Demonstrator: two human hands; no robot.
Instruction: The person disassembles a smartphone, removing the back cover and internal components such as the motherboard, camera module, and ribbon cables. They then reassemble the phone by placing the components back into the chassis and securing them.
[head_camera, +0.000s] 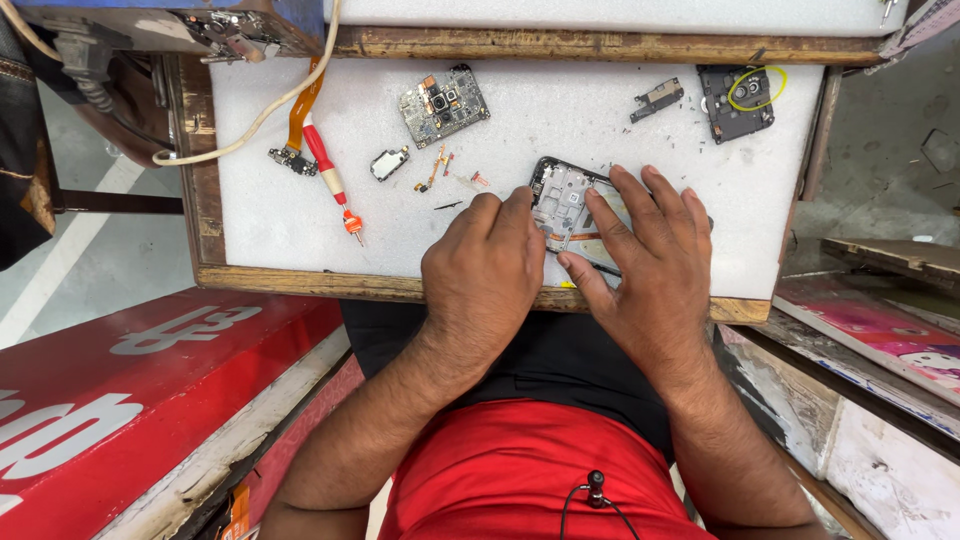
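An opened phone frame (565, 205), dark-edged with a pale metal inner plate, lies flat on the white foam mat (620, 130) near the mat's front edge, and both hands are on it. The right hand (645, 255) lies over the frame's right part with its fingers spread and pressing down, the thumb reaching in along the lower edge, so it pins the frame rather than closing round it. The left hand (485, 265) is loosely curled at the frame's left side, its fingertips touching the frame's edge; whether it pinches anything small there cannot be told. Just to the left of the frame, on the mat, lie a few tiny orange and dark parts (440, 165) and a small silvery module (389, 163). Further left is a screwdriver (330, 180) with a red and white handle and an orange tip, lying at a slant beside an orange flex ribbon (303, 105). Behind these sits a green circuit board (444, 104), tilted. At the mat's far right are a small dark bracket (657, 99) and a dark camera cover piece (735, 100) with a yellow ring on it. A cream cable (260, 115) curves across the mat's left corner. The mat rests on a worn wooden tray (300, 282), and a red signboard (130, 390) lies lower left.
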